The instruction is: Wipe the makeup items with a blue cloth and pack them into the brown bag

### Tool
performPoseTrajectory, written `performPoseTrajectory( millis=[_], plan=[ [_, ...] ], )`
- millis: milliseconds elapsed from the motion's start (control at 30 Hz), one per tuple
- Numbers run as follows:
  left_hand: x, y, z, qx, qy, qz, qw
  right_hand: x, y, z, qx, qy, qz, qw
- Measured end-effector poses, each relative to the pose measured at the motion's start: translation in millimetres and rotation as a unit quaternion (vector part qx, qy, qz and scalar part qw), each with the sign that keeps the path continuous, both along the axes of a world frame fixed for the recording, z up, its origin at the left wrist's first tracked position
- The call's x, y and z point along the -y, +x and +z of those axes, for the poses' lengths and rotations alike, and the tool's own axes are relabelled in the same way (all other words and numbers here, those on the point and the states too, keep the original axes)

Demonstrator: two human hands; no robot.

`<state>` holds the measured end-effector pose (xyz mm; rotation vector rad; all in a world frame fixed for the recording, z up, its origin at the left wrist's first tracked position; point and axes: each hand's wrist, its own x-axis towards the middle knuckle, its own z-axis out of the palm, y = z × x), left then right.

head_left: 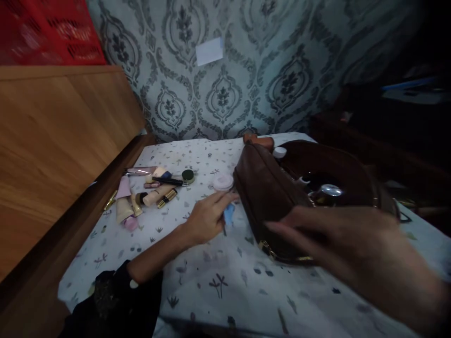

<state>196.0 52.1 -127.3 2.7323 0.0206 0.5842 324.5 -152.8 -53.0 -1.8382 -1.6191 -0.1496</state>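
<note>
My left hand is low over the cloth, fingers curled toward the bag. A small light-blue item shows between its finger and thumb; its kind is not clear. Just beyond the fingertips is a round pale-pink container, and I cannot tell whether they touch it. My right hand, smeared by motion, is in front of the brown bag, its fingers hard to make out. The bag gapes toward the right, with a shiny round lid and a white cap at its opening.
Cosmetics lie grouped at left: a pink-capped tube, a black pen-like stick, a dark-lidded jar and several others. An orange-brown object sits behind the bag. A wooden panel borders the left, patterned wallpaper the back.
</note>
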Motion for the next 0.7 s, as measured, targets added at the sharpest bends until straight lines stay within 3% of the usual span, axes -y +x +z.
performPoseTrajectory(
  millis=[100,200,267,367,433,533,567,633,700],
  plan=[
    [-26.6,-4.1,4.7,-0.105,0.058,0.135,0.984,-19.2,-28.4,-28.5,-0.017,-0.004,0.104,0.994],
    [-56.9,4.5,14.7,-0.16,0.137,0.264,0.941,-47.3,-45.7,-56.6,-0.081,-0.066,0.114,0.988],
    [-76.0,10.9,21.0,-0.197,0.196,0.317,0.907,-68.3,-51.2,-71.5,-0.155,-0.101,0.096,0.978],
    [-98.1,12.3,26.8,-0.252,0.238,0.327,0.879,-101.0,-54.9,-89.2,-0.287,-0.094,0.065,0.951],
    [-107.7,7.5,27.8,-0.283,0.243,0.309,0.875,-122.0,-56.5,-99.8,-0.429,-0.086,0.048,0.898],
    [-116.9,-1.4,25.8,-0.326,0.255,0.285,0.865,-146.9,-58.1,-114.2,-0.631,-0.047,0.016,0.774],
    [-119.2,-3.6,24.8,-0.333,0.261,0.279,0.862,-152.3,-58.2,-118.1,-0.666,-0.029,0.009,0.745],
    [-122.9,-6.5,23.9,-0.336,0.272,0.269,0.861,-158.1,-57.4,-124.5,-0.694,0.002,0.003,0.72],
    [-124.7,-8.3,25.6,-0.332,0.283,0.259,0.862,-158.3,-55.5,-128.9,-0.696,0.025,0.007,0.717]
  ],
)
